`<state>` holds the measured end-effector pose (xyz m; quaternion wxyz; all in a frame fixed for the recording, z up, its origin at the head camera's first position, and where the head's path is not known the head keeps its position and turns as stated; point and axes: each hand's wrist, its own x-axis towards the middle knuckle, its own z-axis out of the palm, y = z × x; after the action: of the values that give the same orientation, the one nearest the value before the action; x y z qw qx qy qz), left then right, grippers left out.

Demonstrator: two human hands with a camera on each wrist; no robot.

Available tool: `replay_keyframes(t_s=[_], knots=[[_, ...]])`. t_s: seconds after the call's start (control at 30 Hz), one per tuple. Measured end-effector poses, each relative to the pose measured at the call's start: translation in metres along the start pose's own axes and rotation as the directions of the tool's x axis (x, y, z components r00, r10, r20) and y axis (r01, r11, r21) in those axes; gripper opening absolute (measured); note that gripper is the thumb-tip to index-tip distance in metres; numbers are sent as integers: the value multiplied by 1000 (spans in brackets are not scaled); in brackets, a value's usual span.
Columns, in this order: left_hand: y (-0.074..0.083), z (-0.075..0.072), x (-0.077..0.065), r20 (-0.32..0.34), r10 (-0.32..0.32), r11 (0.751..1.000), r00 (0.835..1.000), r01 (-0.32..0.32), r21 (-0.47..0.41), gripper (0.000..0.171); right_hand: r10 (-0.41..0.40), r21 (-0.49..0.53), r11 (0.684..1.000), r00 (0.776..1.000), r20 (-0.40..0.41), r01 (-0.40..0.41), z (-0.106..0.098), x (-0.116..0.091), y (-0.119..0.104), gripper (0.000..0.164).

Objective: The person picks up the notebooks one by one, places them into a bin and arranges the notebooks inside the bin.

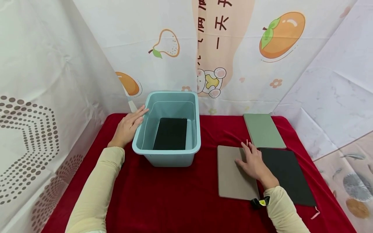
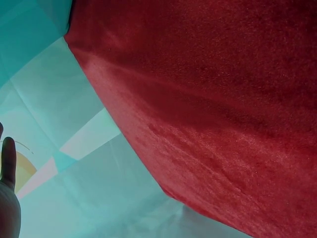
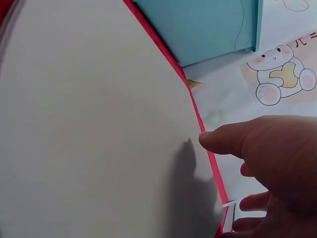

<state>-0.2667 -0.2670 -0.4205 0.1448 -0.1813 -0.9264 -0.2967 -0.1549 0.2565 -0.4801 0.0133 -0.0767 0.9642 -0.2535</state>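
Observation:
A light blue plastic bin (image 1: 169, 158) stands on the red cloth, with a black notebook (image 1: 171, 133) lying flat on its floor. My left hand (image 1: 128, 127) rests at the bin's left rim, its fingers fairly straight. Over a beige notebook (image 1: 234, 181) on the right is my right hand (image 1: 253, 161), fingers spread; in the right wrist view the thumb (image 3: 223, 140) shows above the cover and casts a shadow on it. Whether the fingertips touch the notebook I cannot tell. Only part of the left hand (image 2: 9, 198) appears in the left wrist view.
Beside the beige notebook lies a second black notebook (image 1: 287, 174) with a pink ribbon (image 1: 315, 212). A green notebook (image 1: 265, 131) lies behind it at the back right. The red cloth (image 1: 163, 200) covers the table. Printed white curtains (image 1: 233, 58) hang around its back and sides.

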Motion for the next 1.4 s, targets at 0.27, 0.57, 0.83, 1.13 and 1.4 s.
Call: replay_keyframes(t_s=[0.27,0.57,0.83,1.13,1.4], knots=[[-1,0,-1,-1,-5,1000,1000,5,-12,45,46,-11,999,999,11,-46,6,-6,-1,74],[-1,1,-1,10,-7,1000,1000,7,-4,46,124,-17,992,992,3,-124,2,-10,-8,74],[-1,1,1,8,-6,1000,1000,6,-4,44,241,-16,971,970,40,-240,-4,-11,-9,80],[-1,0,1,5,0,1000,1000,1,-18,44,351,14,935,929,120,-355,-7,-9,-4,89],[-3,1,0,5,12,1000,1000,-12,-4,44,334,45,938,930,153,-344,-6,-6,6,93]])
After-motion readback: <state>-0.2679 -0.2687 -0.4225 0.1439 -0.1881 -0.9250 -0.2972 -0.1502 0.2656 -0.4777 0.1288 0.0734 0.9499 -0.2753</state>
